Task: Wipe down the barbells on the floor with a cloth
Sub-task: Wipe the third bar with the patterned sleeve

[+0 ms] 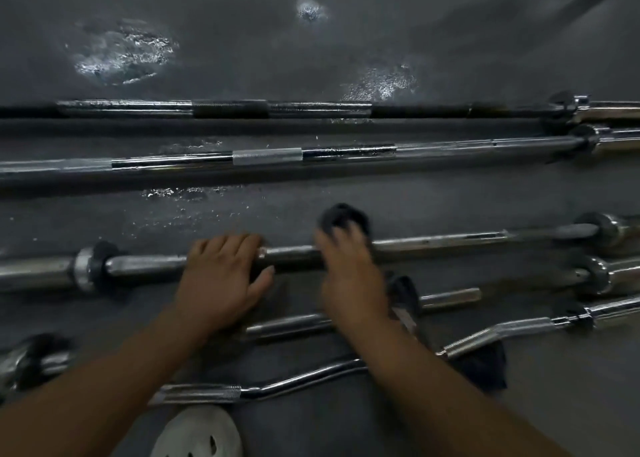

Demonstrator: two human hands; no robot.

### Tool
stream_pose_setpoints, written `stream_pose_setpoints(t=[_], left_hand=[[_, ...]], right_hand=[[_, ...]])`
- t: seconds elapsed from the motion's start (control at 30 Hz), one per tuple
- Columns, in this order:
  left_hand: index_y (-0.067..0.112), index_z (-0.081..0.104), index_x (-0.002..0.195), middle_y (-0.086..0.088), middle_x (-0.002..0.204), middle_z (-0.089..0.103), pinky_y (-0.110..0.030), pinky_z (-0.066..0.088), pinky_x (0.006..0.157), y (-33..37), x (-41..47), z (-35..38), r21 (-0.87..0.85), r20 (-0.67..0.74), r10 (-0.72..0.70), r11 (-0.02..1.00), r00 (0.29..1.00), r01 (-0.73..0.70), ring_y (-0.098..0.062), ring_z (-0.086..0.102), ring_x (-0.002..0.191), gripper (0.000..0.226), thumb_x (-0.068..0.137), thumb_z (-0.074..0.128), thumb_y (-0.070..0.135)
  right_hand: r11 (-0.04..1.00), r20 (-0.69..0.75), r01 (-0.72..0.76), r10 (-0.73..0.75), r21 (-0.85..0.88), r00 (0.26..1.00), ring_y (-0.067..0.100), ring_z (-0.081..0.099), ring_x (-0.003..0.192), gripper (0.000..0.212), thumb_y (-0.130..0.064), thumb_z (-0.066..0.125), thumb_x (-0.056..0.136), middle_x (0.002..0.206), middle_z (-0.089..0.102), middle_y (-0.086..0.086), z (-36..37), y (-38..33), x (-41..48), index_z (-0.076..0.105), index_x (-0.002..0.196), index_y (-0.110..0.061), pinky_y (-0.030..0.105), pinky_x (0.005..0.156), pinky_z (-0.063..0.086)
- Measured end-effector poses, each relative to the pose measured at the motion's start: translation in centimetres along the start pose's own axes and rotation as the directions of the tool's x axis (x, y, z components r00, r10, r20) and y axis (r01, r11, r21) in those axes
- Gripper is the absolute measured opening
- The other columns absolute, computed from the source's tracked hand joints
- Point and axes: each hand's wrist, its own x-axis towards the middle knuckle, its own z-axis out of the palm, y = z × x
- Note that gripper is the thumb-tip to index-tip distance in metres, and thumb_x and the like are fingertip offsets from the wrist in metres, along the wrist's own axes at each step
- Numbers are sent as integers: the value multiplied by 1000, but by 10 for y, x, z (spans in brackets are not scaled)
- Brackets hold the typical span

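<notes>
Left fingers (235, 247) flat on round chrome barbell (145, 265) — right fingers (346, 240) clutch crumpled cloth (341, 214) (blurred)

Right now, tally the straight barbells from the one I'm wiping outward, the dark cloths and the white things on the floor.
Straight barbells: 3 (wiped barbell, middle barbell, far barbell)
Dark cloths: 2 (wiping cloth, spare cloth)
White things: 1 (white object)
Total: 6
</notes>
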Motion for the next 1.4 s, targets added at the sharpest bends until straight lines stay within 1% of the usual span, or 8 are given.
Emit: stream_pose_setpoints(t=[0.13, 0.33, 0.57, 0.8, 0.97, 1.03, 1.27, 1.4], left_hand=[[14, 51, 137, -11, 134, 57, -47, 39, 99, -14, 32, -11, -59, -47, -2, 998, 999, -1, -33, 54, 118, 66, 86, 37, 53], [14, 52, 128, -11, 120, 56, -48, 31, 100, -15, 14, 3, 52, -83, 32, 998, 996, -28, -32, 50, 108, 69, 76, 45, 58], [18, 55, 120, -8, 116, 61, -41, 42, 92, -33, 69, -33, 124, 98, 57, 990, 994, -69, -31, 56, 105, 73, 68, 29, 61], [18, 63, 108, -5, 100, 64, -41, 46, 85, -14, 15, -17, -51, -127, -42, 998, 991, 36, -28, 58, 90, 46, 77, 47, 47], [21, 61, 98, 0, 91, 59, -40, 42, 75, 4, 18, 3, -125, -109, 22, 991, 994, -36, -26, 55, 85, 28, 92, 41, 41], [19, 61, 102, -2, 94, 60, -40, 43, 78, 1, 4, 11, -191, -108, 81, 976, 991, -100, -26, 56, 87, 30, 95, 40, 38], [23, 56, 116, 2, 107, 63, -38, 41, 84, -5, -7, 10, -80, -73, 185, 978, 980, -191, -24, 59, 97, 42, 96, 37, 56], [21, 57, 111, -2, 106, 61, -41, 43, 84, -21, 41, -5, -100, -111, 106, 988, 988, -117, -27, 55, 98, 49, 97, 29, 58]], right_hand=[[972, 54, 233, -235, 31, 971, 34, 29, 145, 68, -6, 46, 78, 148, 41, 8, 4, -9, 22, 45, 144, -21, 46, 102, 47], [937, -145, -347, 349, 40, 926, 43, 38, 135, 72, -6, 45, 68, 148, 42, 15, -22, 72, 28, 54, 138, -13, 46, 114, 34], [989, 67, 144, -146, 23, 987, 39, 23, 145, 74, -6, 50, 78, 154, 33, 10, 5, -27, 49, 39, 149, -21, 49, 114, 36], [912, -160, -399, 382, -93, 910, 42, 25, 142, 65, 2, 58, 72, 144, 44, 16, -26, 65, 23, 55, 135, -11, 46, 117, 29], [987, 65, 155, -153, -37, 986, 31, 25, 147, 68, -7, 61, 77, 141, 49, 2, 14, -33, -2, 47, 142, -25, 42, 100, 47], [982, 104, 189, -190, 17, 976, 28, 29, 146, 68, -5, 59, 79, 144, 47, 0, 5, -22, -8, 46, 143, -26, 40, 105, 44], [931, -113, -361, 365, 57, 924, 37, 35, 141, 66, -1, 44, 72, 144, 49, 14, -26, 65, -18, 56, 136, -10, 44, 116, 33], [990, 102, 112, -120, 82, 988, 33, 23, 148, 69, 0, 51, 78, 150, 41, 7, -2, -22, -9, 46, 144, -20, 43, 114, 33]])
